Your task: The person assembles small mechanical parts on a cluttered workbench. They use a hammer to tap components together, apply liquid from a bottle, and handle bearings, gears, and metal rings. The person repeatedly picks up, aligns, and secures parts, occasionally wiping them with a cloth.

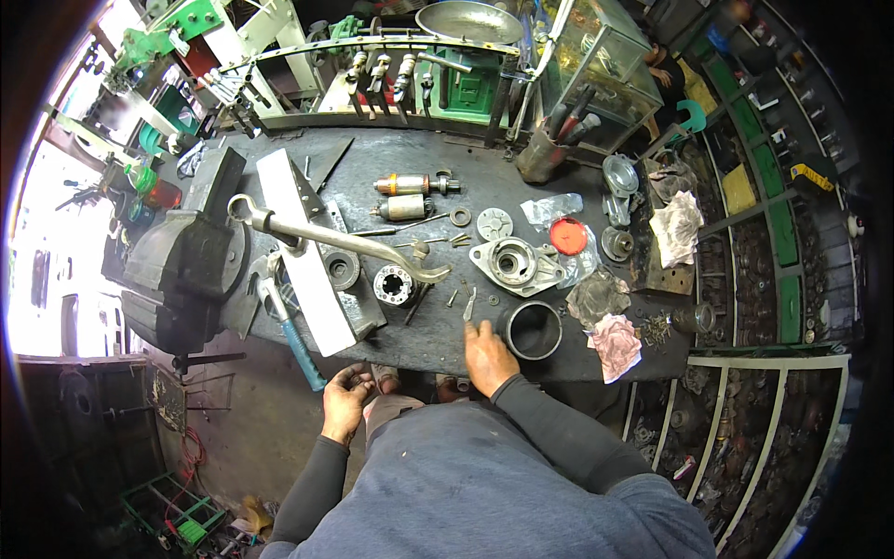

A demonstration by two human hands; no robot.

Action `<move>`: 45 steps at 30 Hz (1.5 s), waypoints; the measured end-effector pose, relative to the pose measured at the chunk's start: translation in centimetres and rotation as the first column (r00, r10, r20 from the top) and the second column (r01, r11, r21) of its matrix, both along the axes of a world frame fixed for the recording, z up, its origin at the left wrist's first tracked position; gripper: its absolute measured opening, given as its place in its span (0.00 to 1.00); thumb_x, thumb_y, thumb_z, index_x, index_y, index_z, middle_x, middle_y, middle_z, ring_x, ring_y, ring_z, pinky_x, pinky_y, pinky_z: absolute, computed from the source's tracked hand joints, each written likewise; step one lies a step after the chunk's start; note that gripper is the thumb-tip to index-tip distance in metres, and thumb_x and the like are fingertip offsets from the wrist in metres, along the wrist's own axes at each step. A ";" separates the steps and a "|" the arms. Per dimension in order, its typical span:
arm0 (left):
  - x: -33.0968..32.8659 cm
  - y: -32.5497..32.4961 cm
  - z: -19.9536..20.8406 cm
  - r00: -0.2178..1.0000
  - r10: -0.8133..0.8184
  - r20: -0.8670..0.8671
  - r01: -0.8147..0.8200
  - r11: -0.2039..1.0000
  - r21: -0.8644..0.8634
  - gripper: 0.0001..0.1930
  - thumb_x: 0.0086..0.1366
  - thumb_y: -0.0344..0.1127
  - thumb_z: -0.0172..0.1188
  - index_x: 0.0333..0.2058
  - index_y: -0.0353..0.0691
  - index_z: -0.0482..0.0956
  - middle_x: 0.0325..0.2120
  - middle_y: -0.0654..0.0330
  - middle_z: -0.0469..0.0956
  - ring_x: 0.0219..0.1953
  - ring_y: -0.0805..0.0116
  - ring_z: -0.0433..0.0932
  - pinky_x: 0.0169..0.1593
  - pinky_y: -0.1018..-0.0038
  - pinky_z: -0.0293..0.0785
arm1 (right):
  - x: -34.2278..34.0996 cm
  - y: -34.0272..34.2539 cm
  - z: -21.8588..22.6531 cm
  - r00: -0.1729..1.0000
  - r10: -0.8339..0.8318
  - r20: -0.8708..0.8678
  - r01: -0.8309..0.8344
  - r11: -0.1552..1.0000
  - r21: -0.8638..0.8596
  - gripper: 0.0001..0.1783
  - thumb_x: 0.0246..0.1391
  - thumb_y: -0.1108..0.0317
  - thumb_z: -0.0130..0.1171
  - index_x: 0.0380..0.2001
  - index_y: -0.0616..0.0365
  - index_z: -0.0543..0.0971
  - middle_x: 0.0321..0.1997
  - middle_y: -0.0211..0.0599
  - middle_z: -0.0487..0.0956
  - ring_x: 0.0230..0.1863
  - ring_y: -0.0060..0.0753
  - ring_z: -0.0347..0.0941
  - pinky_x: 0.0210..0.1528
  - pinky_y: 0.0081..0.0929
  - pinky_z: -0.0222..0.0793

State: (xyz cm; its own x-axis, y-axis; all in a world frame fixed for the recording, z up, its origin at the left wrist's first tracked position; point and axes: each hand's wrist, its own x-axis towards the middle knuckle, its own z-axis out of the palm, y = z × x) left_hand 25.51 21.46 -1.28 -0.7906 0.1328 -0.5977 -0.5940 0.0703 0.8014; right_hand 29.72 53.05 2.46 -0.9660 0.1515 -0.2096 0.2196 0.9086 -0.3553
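My right hand [490,359] reaches over the bench's near edge, fingers bent down and drawn together. Its fingertips come up against the lower end of a thin, light metal piece [470,305]; whether they grip it is hidden. Just right of this hand stands an open metal cylinder [535,331]. My left hand [345,402] hovers in front of the bench edge with its fingers curled in; anything inside is too small to make out. Close by lies a blue-handled hammer [296,343]. Beyond my right hand are a flanged metal housing [545,265], a bolt [452,299] and small washers.
A black vise [182,270] fills the bench's left end. A white bar [304,256] lies across a long bent metal lever [354,244]. Motor armatures [405,207], a round gear part [394,285], a red lid [568,237] and pink cloth [616,347] are spread around.
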 end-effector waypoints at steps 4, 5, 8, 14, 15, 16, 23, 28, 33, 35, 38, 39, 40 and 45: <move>-0.2 -2.0 1.4 0.997 0.068 0.047 -0.069 0.998 0.014 0.21 0.76 0.21 0.60 0.65 0.26 0.73 0.48 0.50 0.86 0.42 0.65 0.88 0.49 0.70 0.88 | -0.7 -0.7 -2.4 0.995 -0.095 0.019 0.093 0.992 0.083 0.12 0.69 0.71 0.53 0.50 0.65 0.79 0.48 0.57 0.77 0.46 0.59 0.85 0.47 0.50 0.85; -0.4 -2.4 1.9 0.997 0.071 0.044 -0.071 0.997 0.003 0.21 0.76 0.21 0.60 0.65 0.27 0.73 0.47 0.50 0.86 0.41 0.65 0.88 0.47 0.70 0.88 | -0.9 -0.9 -3.4 0.992 -0.128 0.020 0.125 0.987 0.102 0.11 0.69 0.71 0.53 0.49 0.64 0.79 0.48 0.57 0.78 0.46 0.59 0.85 0.47 0.50 0.85; -0.9 -5.1 1.6 0.999 0.042 -0.008 -0.042 0.999 0.008 0.19 0.76 0.23 0.62 0.63 0.26 0.76 0.44 0.50 0.88 0.38 0.67 0.88 0.43 0.71 0.89 | -1.1 -1.8 -4.6 0.981 -0.194 0.007 0.192 0.973 0.128 0.09 0.69 0.72 0.53 0.45 0.64 0.80 0.47 0.58 0.79 0.45 0.62 0.85 0.48 0.53 0.84; -4.0 -12.5 2.4 0.997 -0.073 -0.025 0.074 0.996 0.044 0.18 0.77 0.24 0.62 0.62 0.25 0.78 0.43 0.50 0.88 0.37 0.68 0.88 0.41 0.72 0.88 | -0.5 -2.1 -3.8 0.927 -0.290 -0.239 0.254 0.952 -0.169 0.16 0.56 0.71 0.63 0.48 0.61 0.86 0.42 0.65 0.83 0.44 0.72 0.83 0.50 0.58 0.81; -4.0 -14.6 1.7 0.995 -0.067 -0.079 0.070 0.997 0.029 0.18 0.76 0.22 0.63 0.61 0.25 0.78 0.44 0.50 0.88 0.39 0.68 0.88 0.42 0.72 0.88 | -0.7 -3.6 -2.2 0.898 -0.419 -0.134 0.363 0.878 -0.311 0.13 0.59 0.73 0.64 0.46 0.64 0.87 0.36 0.57 0.86 0.43 0.59 0.86 0.48 0.47 0.84; -4.0 -16.6 1.2 0.994 -0.039 -0.102 0.043 0.998 0.041 0.18 0.75 0.22 0.63 0.61 0.26 0.78 0.44 0.50 0.87 0.39 0.68 0.88 0.43 0.72 0.88 | -0.8 -4.6 -0.9 0.765 -0.563 0.313 0.611 0.481 -0.629 0.13 0.65 0.78 0.60 0.50 0.68 0.85 0.42 0.49 0.87 0.44 0.43 0.88 0.47 0.35 0.86; -5.1 -30.9 1.9 0.994 0.039 -0.101 -0.047 0.996 -0.078 0.14 0.74 0.23 0.66 0.56 0.27 0.82 0.44 0.51 0.87 0.38 0.68 0.88 0.43 0.72 0.88 | -0.4 -18.4 5.2 0.762 -0.371 0.531 0.483 -0.220 -0.848 0.20 0.69 0.81 0.59 0.62 0.74 0.73 0.56 0.50 0.83 0.55 0.41 0.86 0.60 0.33 0.86; -3.9 -38.3 2.8 0.969 0.224 -0.106 -0.238 0.961 -0.138 0.13 0.75 0.27 0.67 0.54 0.29 0.84 0.39 0.54 0.89 0.35 0.70 0.87 0.37 0.74 0.86 | -1.8 -28.2 5.5 0.912 0.034 0.409 0.391 0.229 -0.891 0.12 0.66 0.83 0.61 0.52 0.68 0.78 0.44 0.44 0.86 0.43 0.34 0.87 0.50 0.32 0.87; -0.1 -43.1 1.8 0.840 0.425 -0.336 -0.476 0.875 -0.083 0.13 0.73 0.26 0.68 0.54 0.28 0.83 0.42 0.52 0.88 0.39 0.66 0.88 0.43 0.71 0.88 | -4.8 -35.8 3.3 0.869 0.305 0.389 0.185 0.529 -0.828 0.10 0.68 0.80 0.60 0.51 0.66 0.80 0.40 0.37 0.86 0.37 0.25 0.85 0.41 0.28 0.84; 2.1 -46.6 0.3 0.792 0.451 -0.411 -0.520 0.851 -0.069 0.15 0.74 0.25 0.68 0.56 0.29 0.82 0.45 0.51 0.87 0.40 0.65 0.88 0.44 0.70 0.88 | -6.8 -39.4 4.8 0.863 0.427 0.270 -0.071 0.632 -0.772 0.15 0.71 0.77 0.59 0.57 0.69 0.82 0.36 0.36 0.88 0.35 0.20 0.83 0.39 0.26 0.82; 1.3 -51.6 0.9 0.786 0.527 -0.323 -0.578 0.812 -0.081 0.12 0.75 0.28 0.67 0.53 0.30 0.84 0.40 0.55 0.88 0.35 0.70 0.87 0.42 0.72 0.88 | -9.2 -44.0 5.2 0.852 0.495 0.171 -0.217 0.632 -0.744 0.14 0.72 0.72 0.59 0.55 0.66 0.85 0.33 0.34 0.87 0.33 0.21 0.82 0.37 0.27 0.80; 0.5 -53.7 2.0 0.782 0.542 -0.307 -0.590 0.803 -0.084 0.12 0.76 0.29 0.66 0.54 0.31 0.85 0.40 0.56 0.88 0.34 0.70 0.88 0.38 0.73 0.88 | -9.9 -46.1 5.3 0.855 0.492 0.166 -0.212 0.623 -0.753 0.13 0.72 0.71 0.60 0.53 0.63 0.86 0.32 0.34 0.86 0.32 0.21 0.82 0.37 0.28 0.80; -0.4 -55.7 2.3 0.775 0.553 -0.305 -0.609 0.783 -0.126 0.12 0.76 0.29 0.65 0.54 0.32 0.85 0.40 0.57 0.88 0.33 0.71 0.87 0.36 0.74 0.87 | -10.7 -48.1 4.5 0.844 0.471 0.256 -0.106 0.614 -0.782 0.12 0.72 0.68 0.62 0.52 0.61 0.86 0.31 0.32 0.86 0.31 0.20 0.82 0.35 0.28 0.79; -6.2 -66.2 -0.8 0.620 0.635 -0.460 -0.704 0.710 0.031 0.14 0.74 0.22 0.64 0.56 0.30 0.82 0.44 0.56 0.86 0.38 0.72 0.87 0.41 0.75 0.87 | -16.3 -59.1 4.2 0.852 0.522 0.041 -0.370 0.657 -0.657 0.14 0.69 0.64 0.68 0.51 0.61 0.86 0.39 0.44 0.90 0.39 0.37 0.87 0.45 0.36 0.81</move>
